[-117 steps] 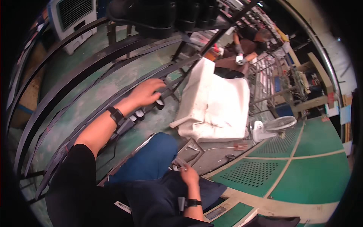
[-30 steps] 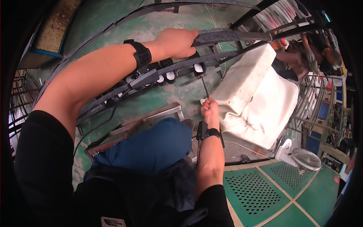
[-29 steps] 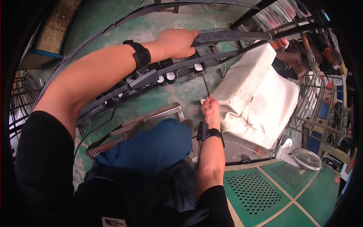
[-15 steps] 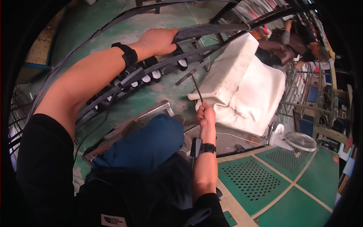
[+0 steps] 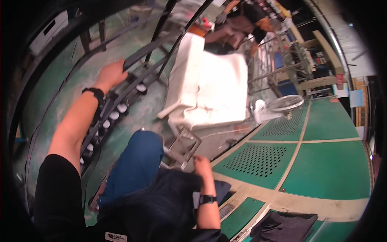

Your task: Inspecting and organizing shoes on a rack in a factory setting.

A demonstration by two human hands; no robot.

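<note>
My left hand (image 5: 112,74) is stretched out to the far left, closed on a long dark curved bar (image 5: 139,54). Below that arm runs a row of white-ended rollers (image 5: 114,115) along the same dark frame. My right hand (image 5: 201,164) is drawn back beside my body, its fingers curled; what they hold, if anything, does not show. A small bare-metal frame (image 5: 186,145) stands just past the right hand. Beyond it, a large off-white cover (image 5: 217,88) drapes over a bulky shape.
Green perforated panels (image 5: 258,159) with cream edges fill the right side, with a black cloth (image 5: 284,226) near the bottom. A white fan (image 5: 284,104) stands behind the panels. At the back, a co-worker (image 5: 242,24) bends over stacked material.
My right hand has pulled back toward my body; the thin-handled tool with a crosswise head seen in it before no longer shows. The view has turned right. The left hand stays on the bar.
</note>
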